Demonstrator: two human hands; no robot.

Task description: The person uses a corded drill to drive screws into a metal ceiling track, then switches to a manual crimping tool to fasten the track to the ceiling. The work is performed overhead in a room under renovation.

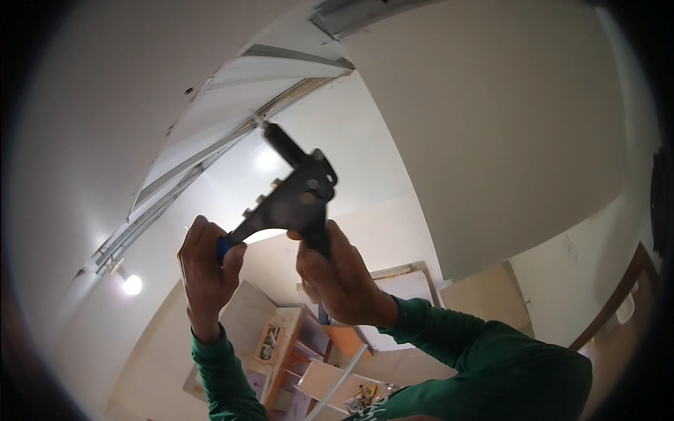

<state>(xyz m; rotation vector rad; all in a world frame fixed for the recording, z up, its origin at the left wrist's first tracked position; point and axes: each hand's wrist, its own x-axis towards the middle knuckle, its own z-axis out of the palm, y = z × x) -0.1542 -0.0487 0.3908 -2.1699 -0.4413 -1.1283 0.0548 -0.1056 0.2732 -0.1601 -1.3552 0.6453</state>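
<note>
A black hand riveter (291,200) is raised overhead, tilted, with several brass-coloured nosepieces along one arm. My left hand (210,256) is closed around the blue-gripped end of that arm. Around the other handle wraps my right hand (337,274), fingers curled. The two handles are spread apart. At the riveter's nose a thin pin shows, close to a metal ceiling profile (186,163); whether it touches the metal I cannot tell. A thin pale sliver shows beside my left fingers, too small to name.
Ceiling panels (491,126) lie overhead, with an opening and metal framing on the left. A lit bulb (131,284) hangs at the left. Below are wooden shelving (284,344), a pale metal strip (338,382) and several tools (365,396). A doorway frame (618,295) stands far right.
</note>
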